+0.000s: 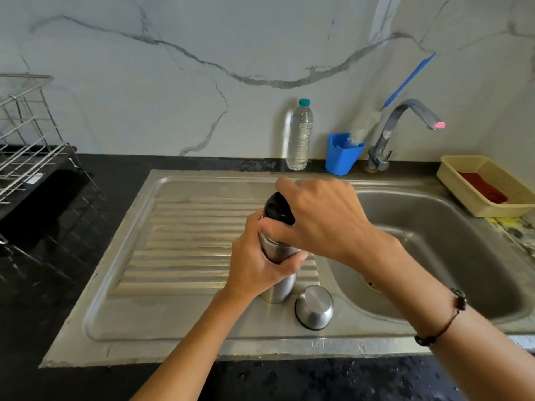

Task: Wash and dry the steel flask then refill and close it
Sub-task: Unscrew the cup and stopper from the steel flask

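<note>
Steel is the material of the flask (278,287), which stands upright on the ribbed drainboard (185,241), just left of the sink basin (440,256). The left hand (257,264) grips the middle of the flask body, its fingers and thumb curled around it. The right hand (321,218) comes over the top of the flask, and its fingers and thumb are closed around the black stopper (276,208) at the flask mouth. If the stopper is fully seated or not, I cannot tell, because the hand covers most of it. The steel cup lid (314,307) lies upside down on the drainboard, just to the right of the flask base and not touching it.

Behind the flask, at the marble wall, a plastic water bottle (300,137) with a green cap stands upright. To the right of the bottle is a blue holder (341,157) with a long brush (405,82) leaning in it, and then the tap (405,123) over the basin. A beige basket (469,195) with a red cloth (483,188) inside sits to the far right of the flask. A wire dish rack (26,134) is far to the left of the flask, on the dark counter (58,285).
</note>
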